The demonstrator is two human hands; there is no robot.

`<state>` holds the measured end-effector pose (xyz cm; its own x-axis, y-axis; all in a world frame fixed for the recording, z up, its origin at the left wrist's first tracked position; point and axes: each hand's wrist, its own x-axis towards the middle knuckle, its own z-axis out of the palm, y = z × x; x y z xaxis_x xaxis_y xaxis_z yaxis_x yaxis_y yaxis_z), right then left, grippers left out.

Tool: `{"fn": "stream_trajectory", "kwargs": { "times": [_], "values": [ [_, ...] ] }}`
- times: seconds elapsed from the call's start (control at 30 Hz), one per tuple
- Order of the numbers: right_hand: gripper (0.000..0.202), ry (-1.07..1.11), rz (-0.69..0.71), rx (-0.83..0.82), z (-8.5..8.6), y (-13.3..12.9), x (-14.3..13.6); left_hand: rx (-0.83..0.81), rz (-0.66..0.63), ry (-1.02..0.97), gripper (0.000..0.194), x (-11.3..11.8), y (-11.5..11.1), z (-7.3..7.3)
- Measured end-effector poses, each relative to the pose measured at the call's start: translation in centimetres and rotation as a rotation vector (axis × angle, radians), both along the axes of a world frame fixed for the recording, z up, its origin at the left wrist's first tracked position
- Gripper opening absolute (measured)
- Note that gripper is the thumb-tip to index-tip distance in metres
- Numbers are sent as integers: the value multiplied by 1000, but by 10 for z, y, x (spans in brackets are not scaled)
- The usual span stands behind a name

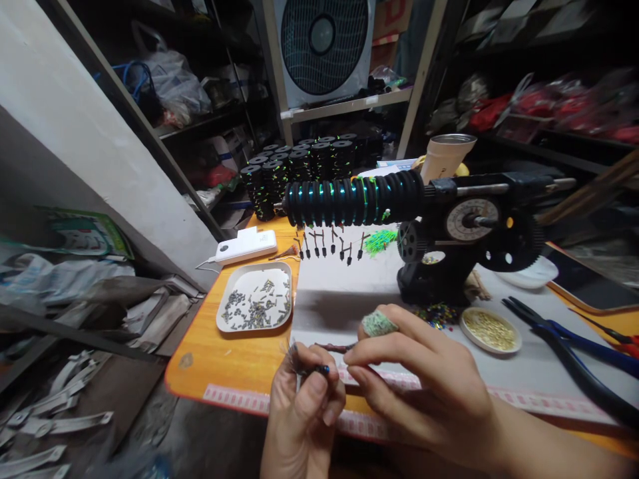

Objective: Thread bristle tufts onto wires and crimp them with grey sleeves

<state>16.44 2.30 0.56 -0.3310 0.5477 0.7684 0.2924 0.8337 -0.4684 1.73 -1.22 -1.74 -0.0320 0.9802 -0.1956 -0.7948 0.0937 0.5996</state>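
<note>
My left hand [304, 406] pinches a small dark piece with a shiny blue bead-like end [323, 369]; fine clear strands [292, 347] stick up beside its fingers. Close on its right is my right hand [419, 372], thumb and index finger drawn together; whatever is between them is too small to make out. A green wrap [378, 323] covers one of its fingers. A thin dark reddish stick [337, 347] shows between the two hands, and I cannot tell which one touches it. Beyond them, a black winding device [449, 259] carries a row of black discs wound with blue-green line [354, 199].
Small metal bits lie in a white tray [224, 319] on the left. Small dark-tipped pieces [324, 249] hang under the discs. At right are a dish of gold beads [492, 331], loose colored beads [434, 316] and blue-handled pliers [564, 346]. A power bank [247, 246] and stacked black spools [299, 163] stand behind.
</note>
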Motion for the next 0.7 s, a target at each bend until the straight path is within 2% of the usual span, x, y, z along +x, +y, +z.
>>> {"fn": "stream_trajectory", "kwargs": {
  "times": [0.4, 0.63, 0.7],
  "values": [
    [10, 6, 1, -8, 2, 0, -1, -16, -6, 0, 18, 2, 0, 2],
    [26, -37, 85, -28, -4, 3, 0, -72, 59, -17, 23, 7, -2, 1],
    [25, -15, 87, -46, -4, 2, 0, -64, 56, -31, 24, 8, -2, 2]
  ]
}}
